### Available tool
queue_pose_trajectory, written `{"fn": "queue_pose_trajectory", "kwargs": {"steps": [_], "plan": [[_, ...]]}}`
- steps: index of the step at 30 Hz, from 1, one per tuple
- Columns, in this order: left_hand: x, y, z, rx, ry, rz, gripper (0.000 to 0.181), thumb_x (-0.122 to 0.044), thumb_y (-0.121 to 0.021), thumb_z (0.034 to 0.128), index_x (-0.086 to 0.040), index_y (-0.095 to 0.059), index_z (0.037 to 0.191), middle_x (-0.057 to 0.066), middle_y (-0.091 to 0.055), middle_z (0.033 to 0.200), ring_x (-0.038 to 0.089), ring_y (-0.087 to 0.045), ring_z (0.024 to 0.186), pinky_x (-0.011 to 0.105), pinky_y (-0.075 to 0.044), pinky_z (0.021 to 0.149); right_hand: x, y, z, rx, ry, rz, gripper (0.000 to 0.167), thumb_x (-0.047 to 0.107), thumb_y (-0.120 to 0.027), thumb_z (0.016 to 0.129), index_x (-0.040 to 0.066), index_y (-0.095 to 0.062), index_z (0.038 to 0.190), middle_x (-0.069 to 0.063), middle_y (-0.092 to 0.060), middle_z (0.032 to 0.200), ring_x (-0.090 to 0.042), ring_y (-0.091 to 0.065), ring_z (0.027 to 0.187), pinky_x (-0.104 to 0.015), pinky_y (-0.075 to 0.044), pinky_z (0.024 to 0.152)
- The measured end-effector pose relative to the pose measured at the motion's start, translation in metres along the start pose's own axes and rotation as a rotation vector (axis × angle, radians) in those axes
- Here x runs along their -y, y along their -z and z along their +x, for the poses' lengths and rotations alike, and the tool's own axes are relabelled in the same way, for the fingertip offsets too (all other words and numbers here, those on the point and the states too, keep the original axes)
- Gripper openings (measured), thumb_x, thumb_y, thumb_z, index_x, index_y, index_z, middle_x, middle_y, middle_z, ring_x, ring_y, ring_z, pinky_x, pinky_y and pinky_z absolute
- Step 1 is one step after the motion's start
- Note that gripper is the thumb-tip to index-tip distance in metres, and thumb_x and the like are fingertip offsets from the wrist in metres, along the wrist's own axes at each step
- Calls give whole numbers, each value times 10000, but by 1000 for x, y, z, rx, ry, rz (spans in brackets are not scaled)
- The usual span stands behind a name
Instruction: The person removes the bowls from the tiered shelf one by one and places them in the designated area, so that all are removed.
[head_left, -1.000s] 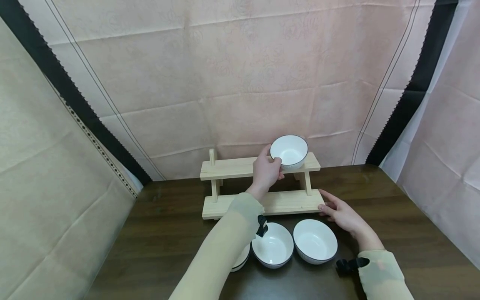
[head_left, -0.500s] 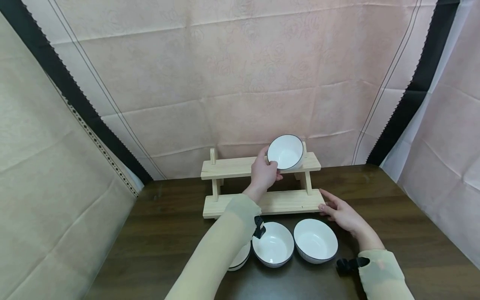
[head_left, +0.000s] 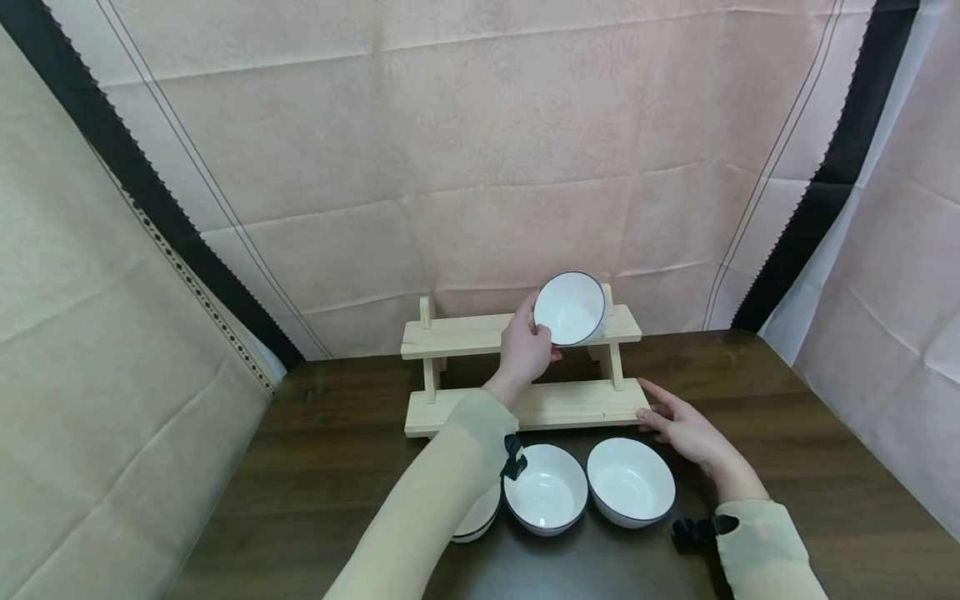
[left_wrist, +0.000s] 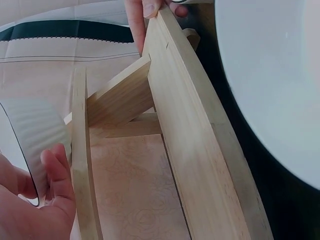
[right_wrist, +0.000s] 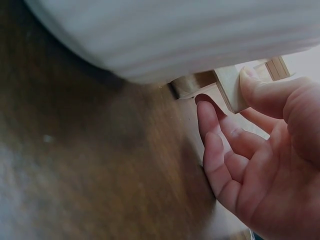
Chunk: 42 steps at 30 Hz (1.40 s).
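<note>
My left hand (head_left: 523, 348) grips a white dark-rimmed bowl (head_left: 568, 308) by its left side, thumb at the rim and fingers underneath. The bowl tilts its inside towards me at the right part of the upper board of a two-tier wooden rack (head_left: 457, 336). From the left wrist view, its ribbed outer wall (left_wrist: 42, 132) is close to the upper board; contact cannot be told. My right hand (head_left: 692, 433) holds the right end of the lower board. Seen from the right wrist, the thumb (right_wrist: 262, 92) presses that board end (right_wrist: 231, 90), other fingers bent beside it.
In front of the rack stand two white bowls, a middle one (head_left: 547, 492) and a right one (head_left: 632, 482). Stacked bowls (head_left: 478, 517) at their left are partly hidden by my left sleeve. Behind the brown table (head_left: 337, 483) hangs a pale cloth wall (head_left: 510, 167).
The left hand has shifted slightly left with the bowl and tipped it more towards me, now slightly lower than half a second ago. The right hand, rack and other bowls stay in place.
</note>
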<state>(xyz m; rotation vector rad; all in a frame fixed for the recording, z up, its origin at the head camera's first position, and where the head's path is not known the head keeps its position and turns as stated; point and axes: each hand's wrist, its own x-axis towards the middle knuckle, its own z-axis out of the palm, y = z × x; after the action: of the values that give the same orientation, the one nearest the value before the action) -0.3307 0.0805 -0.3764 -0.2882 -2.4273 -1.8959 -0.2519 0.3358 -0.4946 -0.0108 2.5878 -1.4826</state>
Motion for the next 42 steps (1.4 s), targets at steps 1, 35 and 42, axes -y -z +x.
{"fn": "queue_pose_trajectory", "kwargs": {"steps": [1,35,42], "plan": [[0,0,0,1,-6,6,588,-43,-407,926,-329,-330,1435,128,-578,1147,213,-639,511,357,-566,550,0,0,0,0,1,1,660,416,-498,939,300,-171,1499,-219,-481,1347,-254,-591,1074,-393,-507,850],[18,114,-90,240,-1,-70,564,-85,-422,961,-372,-294,1429,175,-642,863,292,-657,664,382,-562,639,0,1,0,3,9,-11,662,432,-494,936,321,-161,1498,-202,-503,1328,-248,-588,1076,-364,-505,826],[33,137,-117,250,90,-51,580,-79,-441,953,-363,-289,1436,164,-618,810,336,-647,666,397,-562,663,-2,0,-1,6,8,-3,659,438,-490,936,331,-160,1496,-196,-506,1324,-249,-585,1082,-362,-500,829]]}}
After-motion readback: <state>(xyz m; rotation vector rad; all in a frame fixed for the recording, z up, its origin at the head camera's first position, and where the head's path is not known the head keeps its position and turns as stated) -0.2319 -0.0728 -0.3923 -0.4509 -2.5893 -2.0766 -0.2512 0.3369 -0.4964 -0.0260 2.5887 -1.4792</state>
